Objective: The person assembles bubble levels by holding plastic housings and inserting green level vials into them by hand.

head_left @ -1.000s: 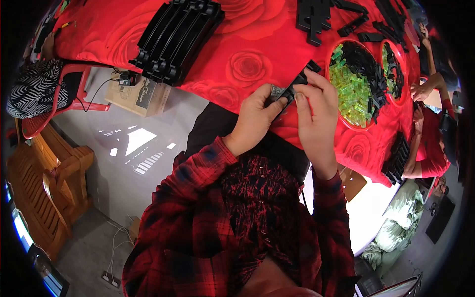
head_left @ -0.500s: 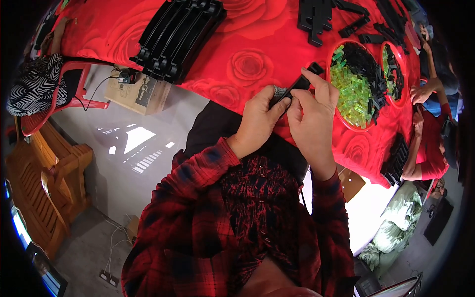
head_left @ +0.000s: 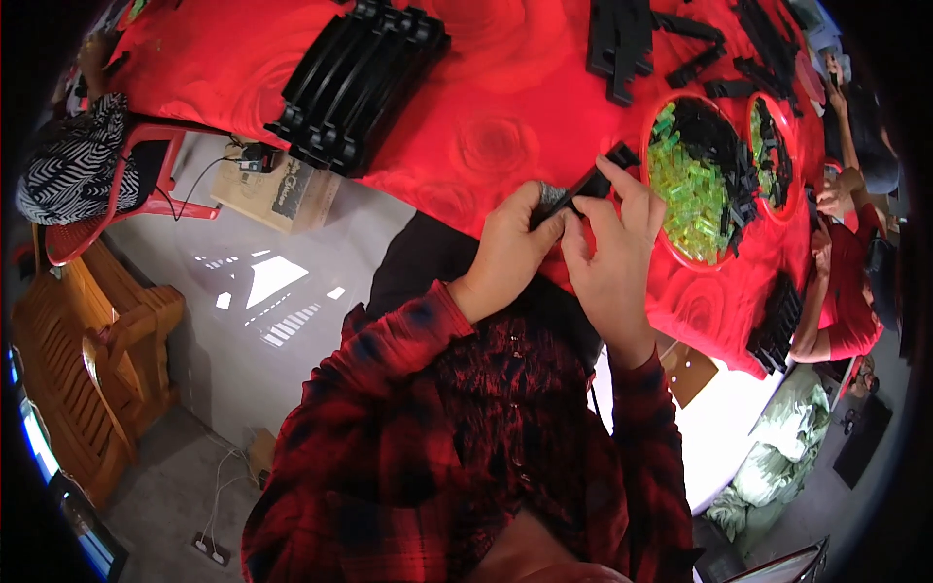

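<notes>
We have a black strip (head_left: 593,185) between both hands, over the near edge of the red-clothed bench (head_left: 486,146), its length running from 8 o'clock to 2 o'clock. The left hand (head_left: 515,238), toward the strip's 8 o'clock, pinches the near end between thumb and fingers. The right hand (head_left: 622,233), toward 5 o'clock, has thumb and index drawn close at the strip's middle, another finger reaching its far end; pinching or merely touching, we cannot tell. Our judgement: let the left grip do the steadying, and have the right fingertips bear squarely on the strip, lightly, so it does not twist. At 3 o'clock the red bowl (head_left: 700,265) of green pieces (head_left: 690,199) sits near; we would keep the right knuckles clear of its rim. Hard to read: the strip's underside and near end lie hidden, its detail is soft, and a grey patch (head_left: 552,193) by the left index may be a finger covering or a separate bit. Loose black parts (head_left: 619,49) at 12 o'clock run off the view's top.
</notes>
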Available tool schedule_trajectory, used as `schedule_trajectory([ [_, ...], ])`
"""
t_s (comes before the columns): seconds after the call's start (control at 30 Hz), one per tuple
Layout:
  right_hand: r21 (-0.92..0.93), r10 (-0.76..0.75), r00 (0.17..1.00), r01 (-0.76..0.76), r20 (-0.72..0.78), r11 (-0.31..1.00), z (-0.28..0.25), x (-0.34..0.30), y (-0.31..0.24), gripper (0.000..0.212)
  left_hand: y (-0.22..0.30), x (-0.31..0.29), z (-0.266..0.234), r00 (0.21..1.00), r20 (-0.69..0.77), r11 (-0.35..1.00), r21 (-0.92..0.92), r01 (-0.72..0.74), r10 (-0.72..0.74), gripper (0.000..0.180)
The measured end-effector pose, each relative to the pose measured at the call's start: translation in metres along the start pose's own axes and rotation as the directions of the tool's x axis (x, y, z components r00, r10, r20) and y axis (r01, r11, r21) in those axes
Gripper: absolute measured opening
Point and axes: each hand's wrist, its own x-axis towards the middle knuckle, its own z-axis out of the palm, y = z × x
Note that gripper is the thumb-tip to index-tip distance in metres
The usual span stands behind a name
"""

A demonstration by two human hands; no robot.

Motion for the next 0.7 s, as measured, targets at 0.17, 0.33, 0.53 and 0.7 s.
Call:
schedule_trajectory([
  [0.17,0.087,0.124,0.992,-0.126,0.021,0.988,0.0,0.001,0.004,0.017,0.0,0.0,-0.002,0.998,0.066,0.999,0.038,0.019,-0.022,0.012],
  [0.33,0.122,0.159,0.987,-0.161,0.027,0.979,-0.005,0.007,0.006,0.012,0.021,0.001,0.002,0.998,0.057,0.998,0.058,0.032,-0.035,0.012],
  [0.53,0.223,0.186,0.983,-0.183,0.009,0.958,-0.009,0.016,0.025,0.009,0.039,0.012,0.004,0.99,0.141,0.995,0.095,0.001,-0.014,0.023],
  [0.7,0.195,0.169,0.986,-0.169,0.017,0.966,0.002,0.021,0.029,0.011,0.042,0.019,0.001,0.992,0.098,0.985,0.165,0.06,-0.077,0.019],
])
